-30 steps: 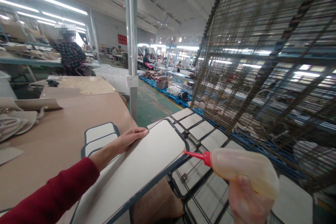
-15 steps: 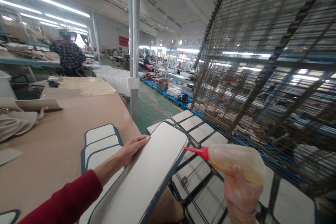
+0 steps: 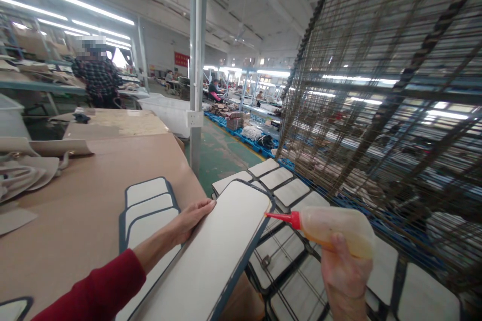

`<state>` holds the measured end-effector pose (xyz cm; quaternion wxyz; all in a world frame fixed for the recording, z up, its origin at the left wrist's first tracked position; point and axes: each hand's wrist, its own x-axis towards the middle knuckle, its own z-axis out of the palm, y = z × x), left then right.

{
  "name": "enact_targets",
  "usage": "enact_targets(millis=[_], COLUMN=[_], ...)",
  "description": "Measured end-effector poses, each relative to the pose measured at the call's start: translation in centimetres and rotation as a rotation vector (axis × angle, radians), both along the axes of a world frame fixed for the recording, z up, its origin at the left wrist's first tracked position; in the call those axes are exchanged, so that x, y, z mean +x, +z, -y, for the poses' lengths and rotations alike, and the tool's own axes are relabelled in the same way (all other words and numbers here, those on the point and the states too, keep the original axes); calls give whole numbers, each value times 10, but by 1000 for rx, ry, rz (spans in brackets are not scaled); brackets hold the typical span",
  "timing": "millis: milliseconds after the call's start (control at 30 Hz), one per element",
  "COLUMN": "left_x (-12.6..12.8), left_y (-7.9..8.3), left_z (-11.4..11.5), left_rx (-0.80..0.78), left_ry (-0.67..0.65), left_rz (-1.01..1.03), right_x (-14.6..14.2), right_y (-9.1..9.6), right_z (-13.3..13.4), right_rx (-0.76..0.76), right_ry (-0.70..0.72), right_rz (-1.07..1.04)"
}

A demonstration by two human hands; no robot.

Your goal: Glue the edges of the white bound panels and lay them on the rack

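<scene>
My left hand (image 3: 196, 218) grips the left edge of a long white panel (image 3: 222, 235) with a dark blue border and rounded corners, held tilted. In my right hand (image 3: 344, 266) is a translucent glue bottle (image 3: 335, 228), lying nearly level, with amber liquid inside. Its red nozzle (image 3: 282, 218) points left, and the tip is at the panel's right edge near the upper corner. Thin yellowish liquid shows along that edge. Under my left forearm lies a stack of similar panels (image 3: 146, 193) on the brown table (image 3: 94, 200).
On the right, rows of white panels (image 3: 289, 190) lie on a wire rack, with another wire mesh frame (image 3: 346, 85) raised behind them. A metal post (image 3: 196, 60) stands beyond the table. Beige pieces (image 3: 33, 165) lie at far left. A person in a checked top (image 3: 97, 77) stands further back.
The nozzle tip has moved slightly down along the panel's right edge. My left hand keeps its hold on the panel. The whole view has shifted a little.
</scene>
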<state>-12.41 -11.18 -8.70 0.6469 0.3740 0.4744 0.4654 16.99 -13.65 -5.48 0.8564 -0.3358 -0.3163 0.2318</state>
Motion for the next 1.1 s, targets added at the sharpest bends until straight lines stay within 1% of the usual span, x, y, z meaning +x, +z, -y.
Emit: enact_targets(millis=[100, 267, 467, 600, 733, 867, 933, 1000, 1100], left_x=[-1, -3, -5, -7, -10, -12, -12, -12, -11], left_y=[-1, -3, -3, -4, -6, -7, -6, -5, -1], left_z=[0, -2, -3, -4, -8, -14, -16, -18, -21], left_rx=[3, -3, -40, -54, -53, -50, -50, -48, -50], left_ry=[-9, -5, 12, 30, 36, 38, 35, 33, 37], left_rz=[2, 19, 28, 27, 34, 37, 35, 33, 40], right_x=[1, 9, 16, 15, 17, 23, 26, 27, 21], right_y=[-7, -21, -34, -40, -47, -54, -56, -55, -47], right_z=[-1, -6, -9, -11, -14, -16, -15, -13, -8], right_rx=[-15, -36, -63, -51, -34, -7, -5, -10, -11], right_ry=[3, 5, 43, 46, 15, -42, -50, -45, -39], right_rz=[67, 247, 306, 359, 458, 629, 675, 678, 669])
